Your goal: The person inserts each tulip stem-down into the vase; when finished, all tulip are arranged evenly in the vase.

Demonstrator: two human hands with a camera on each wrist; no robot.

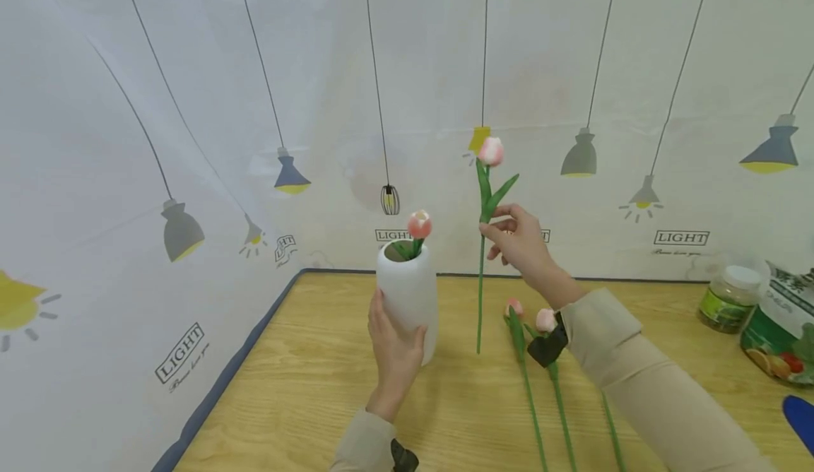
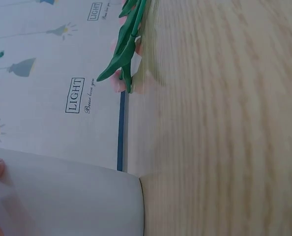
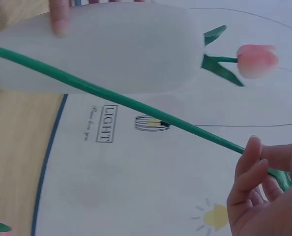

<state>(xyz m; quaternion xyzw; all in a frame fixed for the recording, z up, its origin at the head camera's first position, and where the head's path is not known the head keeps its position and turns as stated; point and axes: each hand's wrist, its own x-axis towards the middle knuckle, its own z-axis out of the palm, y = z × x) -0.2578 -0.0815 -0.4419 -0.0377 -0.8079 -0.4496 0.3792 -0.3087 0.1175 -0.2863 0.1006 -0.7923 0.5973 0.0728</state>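
A white vase (image 1: 407,288) stands upright on the wooden table, and my left hand (image 1: 396,345) grips its lower part with thumb and fingers around the sides. One pink tulip (image 1: 420,225) sticks out of its mouth; its lower stem is hidden inside. To the right of the vase, my right hand (image 1: 524,246) pinches another pink-and-white tulip (image 1: 491,152) just below its leaves. That tulip is upright, its bare green stem (image 3: 106,93) hanging down apart from the vase. In the left wrist view, only fingertips show against the vase (image 2: 72,196).
Several tulip stems lie on the table (image 1: 305,373) under my right forearm, with pink heads (image 1: 514,307) at the far end. A lidded jar (image 1: 731,299), a printed bag (image 1: 779,323) and a blue object (image 1: 798,419) are at the right. A lamp-printed sheet (image 1: 331,104) hangs behind.
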